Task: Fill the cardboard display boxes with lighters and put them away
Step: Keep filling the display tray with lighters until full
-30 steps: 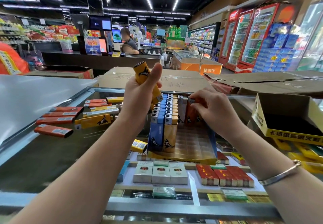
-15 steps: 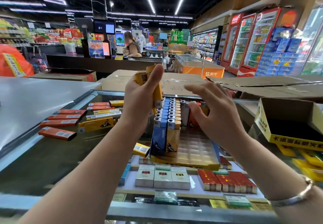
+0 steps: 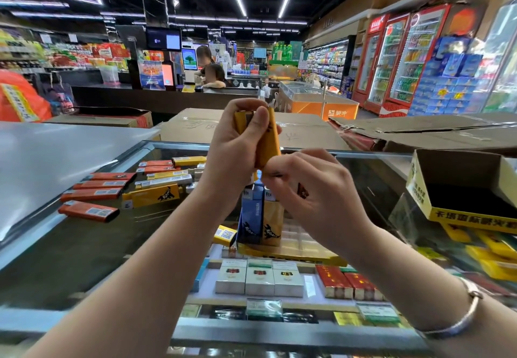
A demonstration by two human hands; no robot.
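On the glass counter (image 3: 84, 245) at far left I count four loose orange lighters (image 3: 88, 211) lying flat, with a mixed orange and yellow cluster (image 3: 167, 174) behind them too overlapped to count. Left hand (image 3: 237, 145) is curled round a small bunch of yellow lighters (image 3: 270, 141), held upright above the counter. Right hand (image 3: 310, 190) pinches their lower end and blocks most of the display tray (image 3: 293, 254) below it, where blue and yellow lighters (image 3: 261, 217) stand upright. At right sits an open yellow display box (image 3: 464, 190), interior dark.
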